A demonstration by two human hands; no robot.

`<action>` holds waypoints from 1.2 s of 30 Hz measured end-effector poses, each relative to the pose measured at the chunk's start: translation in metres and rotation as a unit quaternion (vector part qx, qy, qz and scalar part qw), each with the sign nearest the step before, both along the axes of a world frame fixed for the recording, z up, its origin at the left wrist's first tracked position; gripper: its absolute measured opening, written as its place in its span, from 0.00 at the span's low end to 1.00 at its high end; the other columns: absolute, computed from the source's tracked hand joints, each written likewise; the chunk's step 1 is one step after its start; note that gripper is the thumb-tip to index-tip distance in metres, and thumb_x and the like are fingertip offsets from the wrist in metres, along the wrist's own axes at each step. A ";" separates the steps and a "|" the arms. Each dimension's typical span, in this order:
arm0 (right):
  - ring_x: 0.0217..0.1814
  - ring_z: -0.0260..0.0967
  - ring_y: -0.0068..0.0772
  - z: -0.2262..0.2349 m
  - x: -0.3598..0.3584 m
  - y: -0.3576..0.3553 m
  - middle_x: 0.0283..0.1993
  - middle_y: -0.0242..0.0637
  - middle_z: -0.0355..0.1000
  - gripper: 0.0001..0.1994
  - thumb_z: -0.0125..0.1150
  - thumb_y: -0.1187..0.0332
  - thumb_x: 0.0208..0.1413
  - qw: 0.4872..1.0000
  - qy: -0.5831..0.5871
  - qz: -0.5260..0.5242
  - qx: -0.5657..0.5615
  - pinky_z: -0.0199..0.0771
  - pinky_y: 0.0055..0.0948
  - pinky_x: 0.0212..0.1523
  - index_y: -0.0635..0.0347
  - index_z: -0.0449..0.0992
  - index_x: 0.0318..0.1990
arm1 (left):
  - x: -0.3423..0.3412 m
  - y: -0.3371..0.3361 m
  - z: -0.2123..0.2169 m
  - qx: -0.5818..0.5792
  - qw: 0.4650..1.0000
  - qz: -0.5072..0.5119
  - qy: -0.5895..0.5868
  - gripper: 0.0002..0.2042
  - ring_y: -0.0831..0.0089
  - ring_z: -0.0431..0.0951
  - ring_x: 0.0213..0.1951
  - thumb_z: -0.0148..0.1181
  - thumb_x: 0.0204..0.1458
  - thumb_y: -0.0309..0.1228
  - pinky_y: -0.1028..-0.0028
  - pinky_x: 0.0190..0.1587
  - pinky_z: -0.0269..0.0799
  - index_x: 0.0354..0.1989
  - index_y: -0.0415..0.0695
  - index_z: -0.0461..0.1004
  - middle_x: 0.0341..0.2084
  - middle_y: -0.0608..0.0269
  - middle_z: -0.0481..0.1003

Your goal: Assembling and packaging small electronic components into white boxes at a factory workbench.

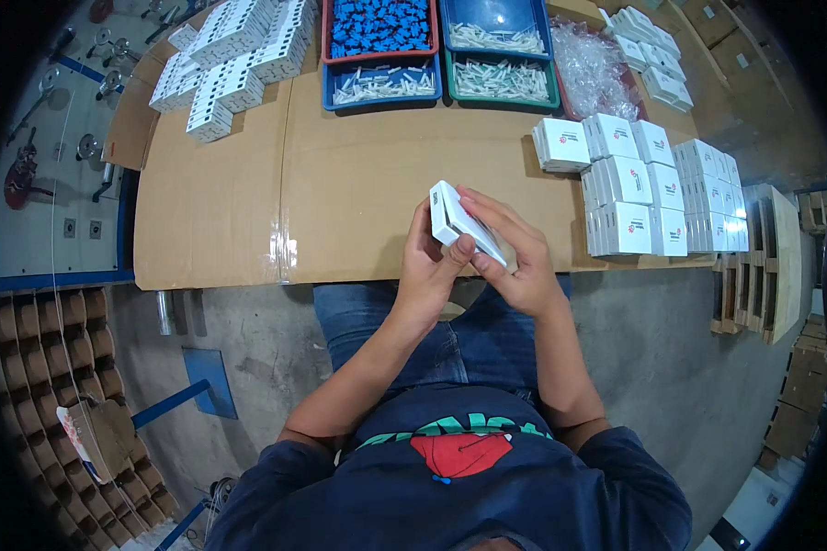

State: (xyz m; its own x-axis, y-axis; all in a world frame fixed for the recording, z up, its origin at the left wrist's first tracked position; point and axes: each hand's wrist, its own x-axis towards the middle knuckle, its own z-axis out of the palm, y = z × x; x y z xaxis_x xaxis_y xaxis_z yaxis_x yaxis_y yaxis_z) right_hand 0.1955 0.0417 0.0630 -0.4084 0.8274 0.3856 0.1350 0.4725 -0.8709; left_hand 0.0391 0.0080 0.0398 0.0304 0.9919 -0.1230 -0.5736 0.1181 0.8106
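Note:
A small white cardboard box is held tilted in front of me, above the near edge of the cardboard-covered table. A dark gap runs along its upper side, so its lid or flap looks partly raised. My left hand grips the box from the left, thumb along the near side. From the right, my right hand closes round it, with its fingers over the top and the thumb near the left thumb. What lies inside the box is hidden.
White boxes stand stacked at the right, with more white pieces piled at the far left. Along the back sit a red tray of blue parts, a blue tray and a green tray of pale parts, and clear plastic bags.

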 end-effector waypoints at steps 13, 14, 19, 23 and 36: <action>0.70 0.65 0.53 -0.009 -0.003 -0.006 0.66 0.56 0.70 0.22 0.58 0.68 0.62 0.998 0.054 -0.007 -0.020 0.61 0.42 0.70 0.72 0.73 0.61 | 0.008 -0.002 0.010 0.006 0.999 0.033 -0.004 0.32 0.75 0.75 0.50 0.75 0.53 0.34 0.75 0.52 0.73 0.62 0.37 0.64 0.48 0.63 0.74; 0.70 0.65 0.53 -0.009 -0.002 -0.005 0.66 0.56 0.70 0.22 0.58 0.68 0.62 0.998 0.054 -0.008 -0.019 0.61 0.42 0.70 0.72 0.73 0.61 | 0.009 -0.001 0.009 0.007 0.999 0.032 -0.004 0.32 0.75 0.75 0.50 0.75 0.53 0.34 0.75 0.52 0.73 0.62 0.37 0.64 0.48 0.63 0.74; 0.70 0.65 0.53 -0.006 -0.002 -0.005 0.66 0.55 0.70 0.22 0.57 0.69 0.62 0.998 0.062 0.004 -0.023 0.61 0.42 0.70 0.71 0.73 0.61 | 0.007 -0.003 0.010 0.011 0.999 0.036 0.003 0.30 0.77 0.75 0.50 0.74 0.54 0.34 0.75 0.52 0.73 0.61 0.38 0.66 0.48 0.64 0.75; 0.70 0.65 0.52 -0.009 -0.002 -0.005 0.66 0.55 0.70 0.22 0.56 0.69 0.63 0.997 0.068 0.002 -0.038 0.62 0.41 0.69 0.71 0.73 0.62 | 0.007 -0.002 0.011 0.008 0.999 0.031 -0.007 0.29 0.77 0.75 0.50 0.73 0.54 0.33 0.75 0.51 0.73 0.61 0.38 0.66 0.48 0.64 0.75; 0.68 0.66 0.37 -0.010 -0.002 0.000 0.63 0.48 0.73 0.21 0.48 0.60 0.73 0.978 0.151 -0.004 -0.144 0.62 0.36 0.68 0.68 0.73 0.60 | 0.002 0.006 0.008 -0.121 0.989 0.073 -0.051 0.23 0.70 0.77 0.50 0.56 0.66 0.49 0.64 0.56 0.75 0.56 0.44 0.65 0.45 0.61 0.74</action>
